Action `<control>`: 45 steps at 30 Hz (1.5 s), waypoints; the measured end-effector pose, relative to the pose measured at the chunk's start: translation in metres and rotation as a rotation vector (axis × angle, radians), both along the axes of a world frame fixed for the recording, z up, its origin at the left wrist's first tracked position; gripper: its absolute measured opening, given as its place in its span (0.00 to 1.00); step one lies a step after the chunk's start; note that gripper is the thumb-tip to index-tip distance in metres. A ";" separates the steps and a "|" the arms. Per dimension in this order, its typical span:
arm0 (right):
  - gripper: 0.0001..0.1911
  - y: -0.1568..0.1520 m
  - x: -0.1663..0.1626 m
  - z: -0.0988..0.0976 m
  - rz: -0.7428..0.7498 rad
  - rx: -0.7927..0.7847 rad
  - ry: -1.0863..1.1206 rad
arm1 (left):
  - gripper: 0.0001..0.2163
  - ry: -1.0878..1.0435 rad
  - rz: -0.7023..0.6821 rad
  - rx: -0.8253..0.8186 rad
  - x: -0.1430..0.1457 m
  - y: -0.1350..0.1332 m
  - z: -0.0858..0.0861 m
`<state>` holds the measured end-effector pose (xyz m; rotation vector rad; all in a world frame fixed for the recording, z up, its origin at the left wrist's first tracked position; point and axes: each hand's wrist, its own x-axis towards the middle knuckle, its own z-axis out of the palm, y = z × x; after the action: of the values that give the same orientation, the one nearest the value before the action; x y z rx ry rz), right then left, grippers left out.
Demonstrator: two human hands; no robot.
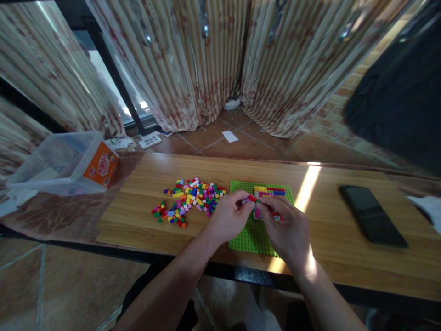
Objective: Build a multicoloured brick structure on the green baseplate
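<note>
On the wood-grain counter (330,239), head view: small brick piece (252,198) sits between both hands, held just above the green baseplate (255,241). Its visible part is mostly red, with a bit of green at the right-hand end and some purple/white at the left; exact brick count too small to tell. Below and behind it, a brick build (270,189) stands on the upper part of the baseplate: yellow, red and blue along the far edge, pink at the near left corner, middle hidden by fingers. Baseplate is a bright green sheet, studded all over in a regular grid. Loose brick pile (200,195) spreads left of it, little glossy blocks, mixed colours, square and oblong, lying at random angles. Counter is long and flat with a dark edge; sun strip crosses it and catches the right wrist. Dark phone (372,214) lies flat, well apart on the right. Left hand (229,214): grip closed to a thumb-and-finger pinch on the piece's left end. Right hand (287,225): grip likewise pinched, fingertips together at the green end. Fingertips of the two hands nearly meet.
</note>
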<state>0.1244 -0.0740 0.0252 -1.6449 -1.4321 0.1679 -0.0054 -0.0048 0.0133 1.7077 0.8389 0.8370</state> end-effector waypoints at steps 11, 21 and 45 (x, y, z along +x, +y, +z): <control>0.11 -0.004 0.048 -0.001 -0.223 0.001 0.021 | 0.05 0.010 0.081 -0.058 -0.005 0.013 -0.006; 0.11 -0.006 0.053 -0.009 -0.105 -0.109 -0.055 | 0.06 0.038 0.052 -0.022 -0.006 0.015 -0.005; 0.10 0.003 0.042 -0.004 -0.213 -0.151 0.063 | 0.05 0.060 0.055 -0.006 -0.007 0.015 -0.004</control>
<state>0.1669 -0.0713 0.0207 -1.8867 -1.2116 0.2087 -0.0125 0.0106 0.0089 1.7182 0.9315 0.8227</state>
